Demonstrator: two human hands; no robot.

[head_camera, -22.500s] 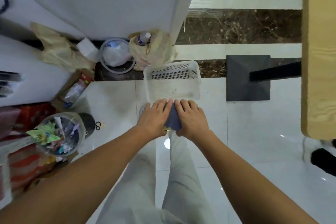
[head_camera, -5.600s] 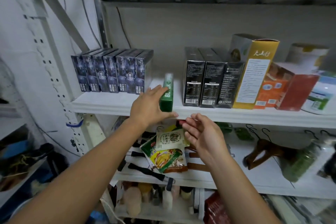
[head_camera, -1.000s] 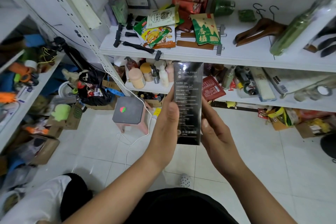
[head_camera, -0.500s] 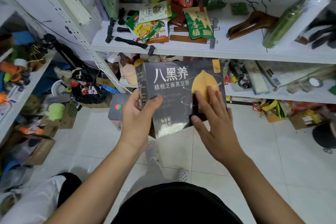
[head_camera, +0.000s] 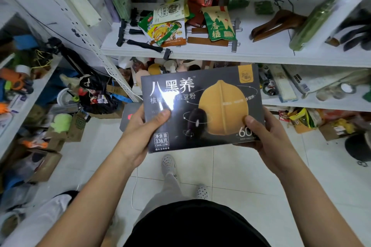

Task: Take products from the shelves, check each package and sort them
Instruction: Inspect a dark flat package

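Observation:
A flat dark grey box with white Chinese lettering and a large yellow nut picture is held face-up at chest height, in front of the white shelves. My left hand grips its lower left edge, thumb on the front. My right hand grips its lower right corner, thumb on the yellow picture. A bright glare lies across the lettering.
The shelf behind carries snack pouches, a green-and-yellow bag, wooden hangers and a green bottle. Bottles and rolls fill the lower shelf. Cardboard boxes and clutter crowd the floor at left; a grey stool stands below the box.
The box has been turned from edge-on to its front face and held closer. My right hand slid from lying flat on the front to gripping the lower right corner.

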